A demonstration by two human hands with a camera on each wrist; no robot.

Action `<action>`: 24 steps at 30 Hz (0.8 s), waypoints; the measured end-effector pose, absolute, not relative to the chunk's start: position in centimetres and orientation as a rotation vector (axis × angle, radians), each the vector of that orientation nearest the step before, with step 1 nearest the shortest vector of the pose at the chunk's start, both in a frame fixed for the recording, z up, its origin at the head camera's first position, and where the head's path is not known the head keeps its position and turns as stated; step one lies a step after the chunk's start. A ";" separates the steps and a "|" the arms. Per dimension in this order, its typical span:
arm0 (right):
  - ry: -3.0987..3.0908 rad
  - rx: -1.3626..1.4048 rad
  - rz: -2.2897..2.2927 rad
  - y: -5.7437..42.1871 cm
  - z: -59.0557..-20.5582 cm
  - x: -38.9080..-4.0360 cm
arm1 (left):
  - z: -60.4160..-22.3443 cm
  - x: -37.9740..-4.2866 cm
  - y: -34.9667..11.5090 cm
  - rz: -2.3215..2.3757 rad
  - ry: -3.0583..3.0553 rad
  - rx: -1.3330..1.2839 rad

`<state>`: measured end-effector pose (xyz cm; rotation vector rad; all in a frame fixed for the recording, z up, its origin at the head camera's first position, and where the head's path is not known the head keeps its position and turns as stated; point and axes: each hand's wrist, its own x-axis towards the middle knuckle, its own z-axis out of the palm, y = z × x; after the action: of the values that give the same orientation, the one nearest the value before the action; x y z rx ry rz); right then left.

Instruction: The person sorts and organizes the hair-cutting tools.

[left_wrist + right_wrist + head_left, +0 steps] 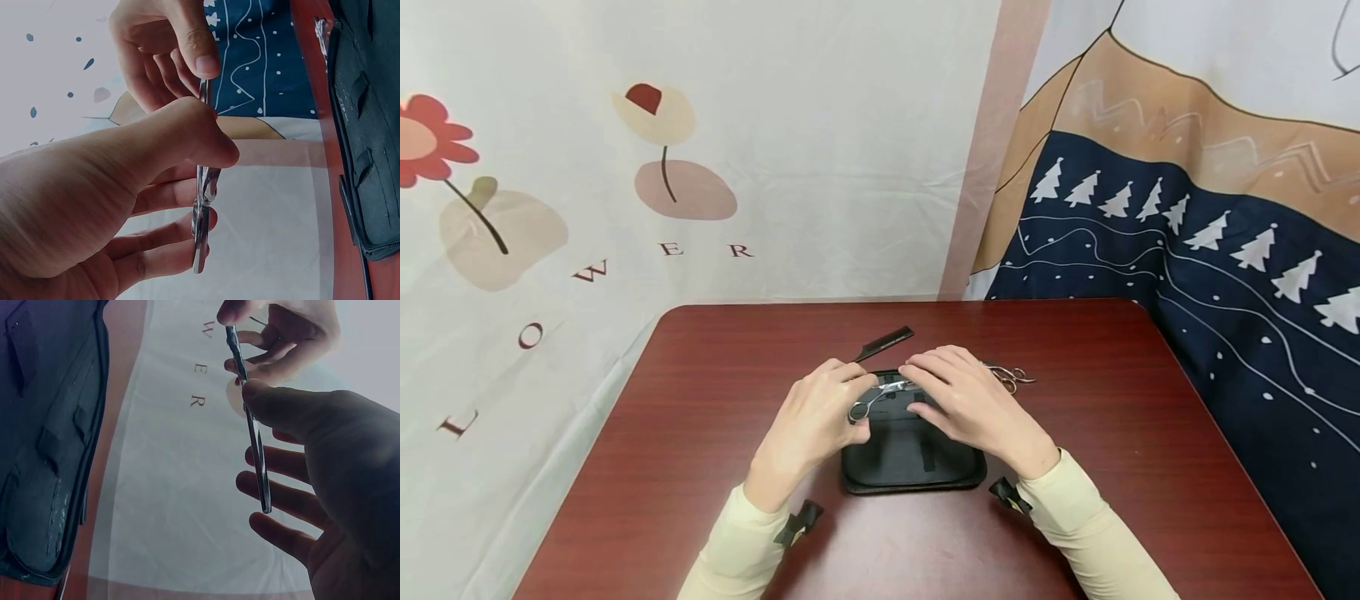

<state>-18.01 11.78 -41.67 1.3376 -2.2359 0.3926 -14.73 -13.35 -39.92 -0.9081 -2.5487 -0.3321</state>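
Fingers, left hand [817,410]: grasping; thumb and fingers pinch the scissors [892,387] toward the ring end, the other fingers lying behind the rings.
Comb [888,340]: black, on the tabletop [700,433] behind the case [891,454], its thin tail pointing to the left hand, which hides part of it.
Scissors: held up between both hands, above the far part of the case and apart from it, rings to the left, blades to the right.
Scissors' weight: probably light, yet dense enough to droop if held only by one end.
Rings: the safest place to take hold, I judge; they give a finger something to hook, and the shanks just beside them suit a pinch.
Metal: shiny, likely smooth and slippery under dry skin; stiff, so it should not bend, though the two halves may swing at the pivot.
Blades: seen nearly edge-on in the right wrist view; presumably sharp, and a fall could nick the fine edge. Better pinched by the flats than along the edges.
Case: black, with small straps showing; looks padded and forgiving beneath the metal.
Right hand [958,398]: grasping lightly; thumb and forefinger appear to pinch the blade part, the remaining fingers spread fairly straight behind it.
Other pair [1013,378]: on the tabletop beyond the right hand, rings showing, the rest hidden.
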 end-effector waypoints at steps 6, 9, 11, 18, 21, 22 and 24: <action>-2.269 1.321 0.355 11.9 -41.8 -17.9 | -40.0 -14.8 -13.3 -0.328 -2.540 -0.933; -2.278 1.322 0.354 11.9 -41.9 -18.0 | -40.0 -14.7 -13.3 -0.320 -2.550 -0.932; -2.278 1.323 0.360 11.9 -42.0 -18.0 | -40.0 -14.7 -13.2 -0.319 -2.556 -0.932; -2.239 1.335 0.383 11.7 -42.1 -18.1 | -39.9 -14.8 -13.1 -0.329 -2.581 -0.925; -2.234 1.328 0.377 11.5 -42.2 -18.1 | -40.0 -14.7 -13.1 -0.331 -2.584 -0.932; -2.233 1.326 0.376 11.5 -42.2 -18.1 | -40.0 -14.7 -13.1 -0.332 -2.584 -0.934; -2.229 1.322 0.378 11.5 -42.3 -18.1 | -40.0 -14.7 -13.0 -0.332 -2.584 -0.939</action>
<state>-18.12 11.51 -42.35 1.3220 -2.2294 0.3779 -14.73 -13.05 -39.99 -0.9391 -2.5836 -0.3318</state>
